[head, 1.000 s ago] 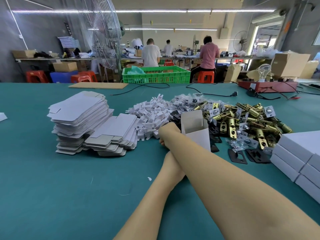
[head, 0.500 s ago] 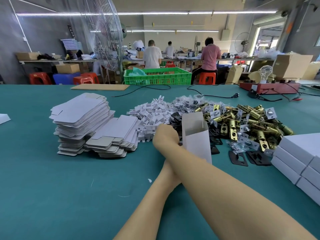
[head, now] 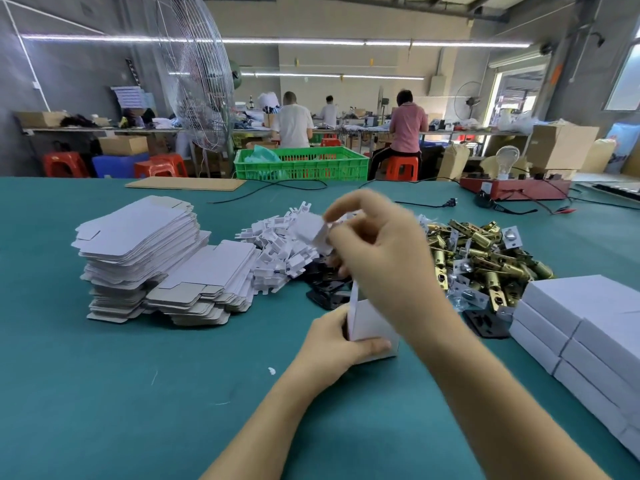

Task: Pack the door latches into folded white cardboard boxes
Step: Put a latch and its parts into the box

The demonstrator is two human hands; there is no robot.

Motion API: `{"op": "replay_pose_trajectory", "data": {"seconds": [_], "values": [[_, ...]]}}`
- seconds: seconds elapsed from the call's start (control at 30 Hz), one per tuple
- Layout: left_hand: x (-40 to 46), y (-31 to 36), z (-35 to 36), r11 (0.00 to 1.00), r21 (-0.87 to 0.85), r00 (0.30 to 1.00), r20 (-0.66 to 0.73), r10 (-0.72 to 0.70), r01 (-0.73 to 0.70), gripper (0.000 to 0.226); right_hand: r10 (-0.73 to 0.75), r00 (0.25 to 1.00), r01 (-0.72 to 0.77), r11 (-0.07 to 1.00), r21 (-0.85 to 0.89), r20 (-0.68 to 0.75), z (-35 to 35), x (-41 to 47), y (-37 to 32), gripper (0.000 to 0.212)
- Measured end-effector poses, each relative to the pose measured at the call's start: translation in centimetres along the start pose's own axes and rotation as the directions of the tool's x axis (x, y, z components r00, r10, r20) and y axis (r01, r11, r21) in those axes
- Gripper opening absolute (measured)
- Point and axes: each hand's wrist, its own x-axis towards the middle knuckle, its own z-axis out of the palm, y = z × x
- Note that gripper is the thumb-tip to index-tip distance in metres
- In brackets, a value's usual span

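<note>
Fingers (head: 341,216) now raised (white insert (head: 311,230) pinched)

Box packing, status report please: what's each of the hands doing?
Left hand grips open box upright on table. Right hand pinches white insert above it. Latches still piled behind.

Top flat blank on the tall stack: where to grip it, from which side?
Judgement: pinch the blank at its near-left edge, coming from the left. That edge overhangs the stack with open table beside it, while the slumped pile crowds its right side.
</note>
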Motion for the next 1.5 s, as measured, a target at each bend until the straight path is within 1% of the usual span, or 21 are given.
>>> {"op": "replay_pose_trajectory", "data": {"seconds": [0.03,0.1,0.17,0.23,0.37,0.47,0.53,0.6,0.63,0.67,0.7,0.73,0.87,1.03,1.1,1.17,1.23,1.37,1.5], "values": [[0.0,-0.3,-0.1,1.0,-0.009,1.0,0.006,0.003,-0.003,0.026,0.035,0.999,-0.035,0.993,0.109,-0.002,-1.5,0.4,-0.6,0.007],[-0.1,-0.5,-0.2,0.999,-0.037,1.0,-0.013,0.005,-0.005,0.036,0.129,0.991,-0.114,0.946,0.304,-0.03,-4.6,1.2,-0.9,0.012],[0.0,-0.4,-0.1,0.998,-0.066,1.0,-0.021,-0.001,-0.001,0.038,0.208,0.972,-0.152,0.91,0.385,-0.108,-7.3,1.6,-0.8,0.016],[-0.2,-0.1,0.0,0.996,-0.092,1.0,-0.02,-0.003,0.001,0.039,0.283,0.947,-0.204,0.896,0.394,-0.151,-9.6,1.8,-0.1,0.02],[-0.3,0.5,-0.3,0.976,-0.216,1.0,-0.02,0.013,-0.017,0.043,0.407,0.909,-0.364,0.877,0.315,-0.084,-12.7,1.9,0.9,0.019],[-0.5,0.8,-0.5,0.964,-0.264,1.0,-0.021,0.011,-0.016,0.043,0.421,0.907,-0.407,0.877,0.256,-0.001,-13.6,2.0,1.2,0.019],[-0.5,0.8,-0.4,0.964,-0.267,1.0,-0.01,0.01,-0.013,0.042,0.414,0.906,-0.423,0.877,0.229,0.091,-13.6,2.0,1.3,0.018],[-0.6,0.7,-0.4,0.961,-0.276,1.0,-0.005,0.011,-0.012,0.042,0.404,0.887,-0.449,0.869,0.209,0.223,-13.2,1.9,1.2,0.008],[-0.6,0.7,-0.4,0.959,-0.282,1.0,-0.005,0.015,-0.016,0.041,0.398,0.869,-0.46,0.868,0.187,0.293,-13.0,1.9,1.2,0.009],[-0.6,0.6,-0.4,0.959,-0.285,1.0,-0.008,0.014,-0.016,0.04,0.393,0.846,-0.47,0.869,0.154,0.36,-12.7,1.9,1.2,0.018],[-0.6,0.6,-0.4,0.958,-0.286,1.0,-0.013,0.014,-0.017,0.038,0.39,0.825,-0.474,0.872,0.123,0.409,-12.4,1.8,1.4,0.025],[-0.6,0.7,-0.3,0.958,-0.287,1.0,-0.016,0.012,-0.016,0.036,0.392,0.813,-0.473,0.876,0.097,0.43,-12.0,1.8,1.5,0.027],[-0.7,0.8,-0.2,0.964,-0.263,0.999,-0.014,0.03,-0.033,0.034,0.395,0.812,-0.445,0.895,0.018,0.431,-11.0,2.0,2.2,0.016],[-0.7,0.9,-0.2,0.965,-0.257,0.999,-0.012,0.048,-0.049,0.037,0.416,0.739,-0.476,0.879,-0.026,0.53,-10.6,2.0,2.5,0.014],[-0.7,0.9,-0.2,0.97,-0.237,0.999,-0.013,0.049,-0.05,0.037,0.415,0.747,-0.478,0.878,-0.015,0.52,-10.2,2.0,2.8,0.011],[-0.7,0.8,-0.2,0.975,-0.217,0.999,-0.014,0.049,-0.051,0.037,0.419,0.77,-0.472,0.881,-0.011,0.481,-9.7,2.1,3.1,0.008],[-0.7,0.7,-0.2,0.977,-0.206,0.999,-0.021,0.042,-0.046,0.038,0.433,0.778,-0.482,0.876,-0.01,0.455,-9.3,2.1,3.4,0.006],[-0.6,0.7,-0.2,0.981,-0.189,0.999,-0.023,0.039,-0.043,0.035,0.472,0.754,-0.514,0.857,-0.037,0.457,-7.8,2.2,3.9,0.005],[-0.7,0.9,-0.3,0.981,-0.188,0.998,0.001,0.057,-0.056,0.03,0.467,0.723,-0.498,0.863,-0.084,0.509,-6.1,2.0,4.5,0.006]]}}
